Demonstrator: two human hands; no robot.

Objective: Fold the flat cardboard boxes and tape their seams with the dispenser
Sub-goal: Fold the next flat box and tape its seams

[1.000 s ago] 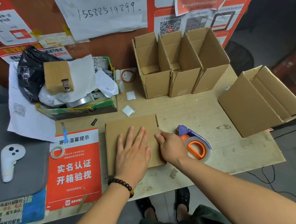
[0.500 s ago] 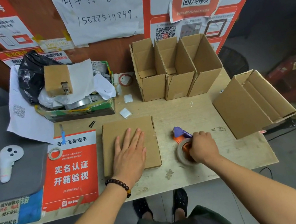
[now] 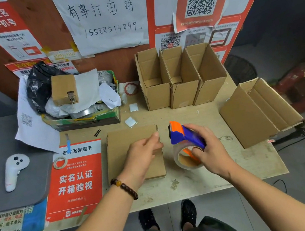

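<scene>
A folded brown cardboard box [image 3: 124, 147] lies flat on the wooden table [image 3: 206, 178] in front of me. My left hand [image 3: 144, 156] rests on its right half with fingers straight, reaching toward the box's right edge. My right hand [image 3: 210, 150] grips the blue and orange tape dispenser [image 3: 184, 136], lifted off the table just right of the box. Its clear tape roll [image 3: 183, 158] hangs below my fingers, and the orange blade end points away from me.
Three upright open boxes [image 3: 180, 79] stand at the back. A larger open box [image 3: 256, 111] lies tilted at the right edge. A cluttered green carton [image 3: 87, 119] sits back left. A white controller [image 3: 15, 171], a small tape ring [image 3: 60, 162] and a red notice [image 3: 78, 178] lie left.
My right hand has lifted the tape dispenser off the table and brought it up beside the box. My left hand has slid toward the box's right edge.
</scene>
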